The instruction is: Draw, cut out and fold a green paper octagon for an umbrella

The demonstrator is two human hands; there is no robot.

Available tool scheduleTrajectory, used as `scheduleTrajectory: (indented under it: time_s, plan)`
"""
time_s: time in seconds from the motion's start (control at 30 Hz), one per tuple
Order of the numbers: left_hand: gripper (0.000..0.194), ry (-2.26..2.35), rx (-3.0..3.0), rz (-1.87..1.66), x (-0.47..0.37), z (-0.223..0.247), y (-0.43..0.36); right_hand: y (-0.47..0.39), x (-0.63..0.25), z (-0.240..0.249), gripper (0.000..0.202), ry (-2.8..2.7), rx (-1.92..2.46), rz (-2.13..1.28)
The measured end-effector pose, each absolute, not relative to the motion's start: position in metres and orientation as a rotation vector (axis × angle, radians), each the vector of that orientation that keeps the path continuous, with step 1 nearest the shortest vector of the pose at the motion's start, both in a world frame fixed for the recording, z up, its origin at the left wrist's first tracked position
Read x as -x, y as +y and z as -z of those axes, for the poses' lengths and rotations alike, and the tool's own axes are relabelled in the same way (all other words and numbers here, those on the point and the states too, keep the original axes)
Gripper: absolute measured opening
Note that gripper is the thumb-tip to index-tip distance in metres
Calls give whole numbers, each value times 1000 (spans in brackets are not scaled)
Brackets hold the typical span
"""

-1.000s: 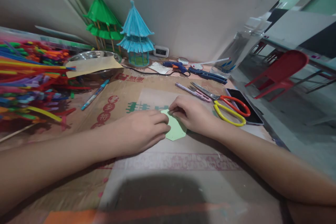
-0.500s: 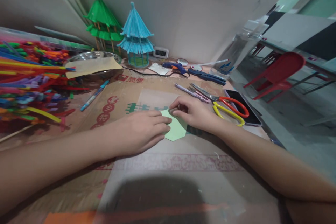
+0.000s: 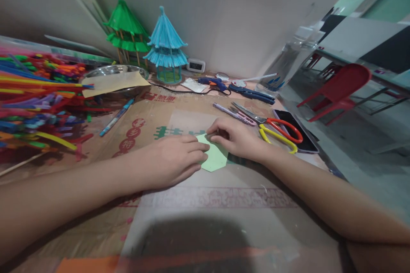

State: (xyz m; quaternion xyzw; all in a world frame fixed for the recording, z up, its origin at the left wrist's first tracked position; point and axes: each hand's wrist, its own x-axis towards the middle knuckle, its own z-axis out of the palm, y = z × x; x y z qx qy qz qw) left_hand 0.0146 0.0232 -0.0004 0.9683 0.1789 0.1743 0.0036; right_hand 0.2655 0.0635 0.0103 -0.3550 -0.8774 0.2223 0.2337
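Observation:
A light green piece of paper (image 3: 216,158) with angled corners lies on a clear sheet in front of me. My left hand (image 3: 182,158) rests flat over its left side, fingers stretched out and fingertips on the paper. At the paper's upper edge, my right hand (image 3: 232,136) is closed in a pinch, thumb and index finger together. Whatever is between those fingertips is too small to make out. Just beyond my right hand lie scissors (image 3: 283,126) with red and yellow handles and a pink-purple cutter (image 3: 235,115).
Bundles of coloured pipe cleaners (image 3: 35,106) fill the left. A green model pavilion (image 3: 126,25) and a blue one (image 3: 165,47) stand behind, near a metal bowl (image 3: 112,69). A glue gun (image 3: 214,82), dark blue pliers-like tool (image 3: 253,93), bottle (image 3: 288,59) and phone (image 3: 309,138) lie beyond.
The view has tipped very slightly, so the background sits a little lower. Both hands and the green paper stay practically where they were.

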Motion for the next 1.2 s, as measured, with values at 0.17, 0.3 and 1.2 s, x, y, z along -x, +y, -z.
scheduleTrajectory:
  time_s: [0.17, 0.3, 1.2]
  plan:
    - [27, 571, -3016, -556, -15, 0, 23, 67, -265, -6, 9, -2241, 1074, -629]
    - [26, 594, -3001, -566, -13, 0, 23, 65, -269, -17, 14, -2122, 1208, -835]
    - [50, 862, -2728, -546, -3, 9, 40, 48, -268, -35, 11, -2257, 1144, -1048]
